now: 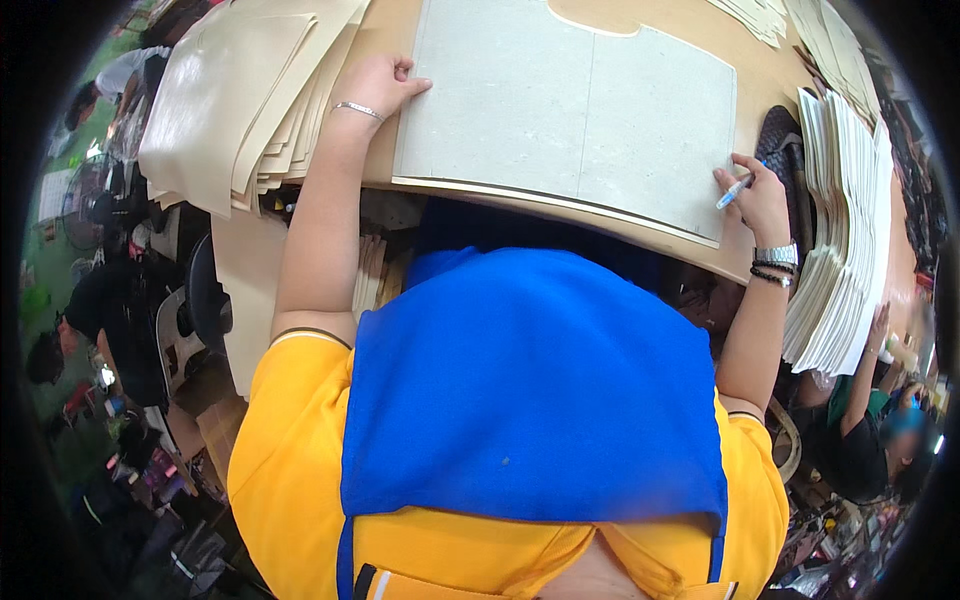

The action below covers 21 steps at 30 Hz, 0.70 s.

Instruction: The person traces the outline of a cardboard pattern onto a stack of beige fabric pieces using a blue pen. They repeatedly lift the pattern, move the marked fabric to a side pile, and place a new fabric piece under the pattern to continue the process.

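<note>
A large flat grey-white pattern board (510,110), with a thin line down its middle and a curved notch at the far edge, lies on the table in front of me. It rests over a pale sheet whose edge shows along the near side. My left hand (380,88) is at the board's left edge, thumb and fingertips pressing there, the other fingers curled. At the near right corner, my right hand (755,200) holds a white and blue pen (735,190) between its fingers, with the fingertips against the board's right edge.
Stacked cream sheets (230,90) overhang the table (385,150) on the left. Bundled white pieces (835,230) stand on the right, beside a dark, sole-shaped object (780,135). More cut pieces (755,15) lie at the far right. Other people are nearby on both sides.
</note>
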Available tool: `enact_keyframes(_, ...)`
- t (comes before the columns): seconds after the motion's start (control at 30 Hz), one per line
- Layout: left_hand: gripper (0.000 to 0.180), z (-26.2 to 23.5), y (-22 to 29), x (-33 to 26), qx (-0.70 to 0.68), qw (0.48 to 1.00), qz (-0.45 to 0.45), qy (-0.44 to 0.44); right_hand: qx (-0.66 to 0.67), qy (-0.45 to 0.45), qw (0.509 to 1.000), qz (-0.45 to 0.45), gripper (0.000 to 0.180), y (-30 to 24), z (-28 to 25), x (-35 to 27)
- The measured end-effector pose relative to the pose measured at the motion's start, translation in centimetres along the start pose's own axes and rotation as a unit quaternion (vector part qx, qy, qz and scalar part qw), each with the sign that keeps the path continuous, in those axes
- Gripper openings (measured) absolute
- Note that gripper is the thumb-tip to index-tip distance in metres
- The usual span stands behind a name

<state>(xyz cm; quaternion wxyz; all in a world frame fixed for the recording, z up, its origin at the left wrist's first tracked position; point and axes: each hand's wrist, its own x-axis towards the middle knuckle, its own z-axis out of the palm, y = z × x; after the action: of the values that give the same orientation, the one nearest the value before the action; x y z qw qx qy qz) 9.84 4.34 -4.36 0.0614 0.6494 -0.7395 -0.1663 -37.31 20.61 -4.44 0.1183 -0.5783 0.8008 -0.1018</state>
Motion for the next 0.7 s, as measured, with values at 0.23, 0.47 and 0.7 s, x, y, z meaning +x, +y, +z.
enact_keyframes(0.23, 0.050, -0.2, -0.4, 0.3, 0.011, 1.000, -0.002, -0.024, 0.052, -0.018, 0.998, 0.035, 0.047, -1.2, -0.5, -0.5)
enact_keyframes(0.47, 0.047, -1.3, 2.8, 0.7, 0.058, 0.992, 0.106, 0.021, 0.070, -0.018, 0.996, 0.057, 0.049, -1.0, -0.7, -0.8)
enact_keyframes(0.7, 0.043, 0.9, 2.4, 4.6, 0.113, 0.959, 0.250, -0.069, 0.075, -0.019, 0.996, 0.055, 0.048, -1.8, -0.8, -0.9)
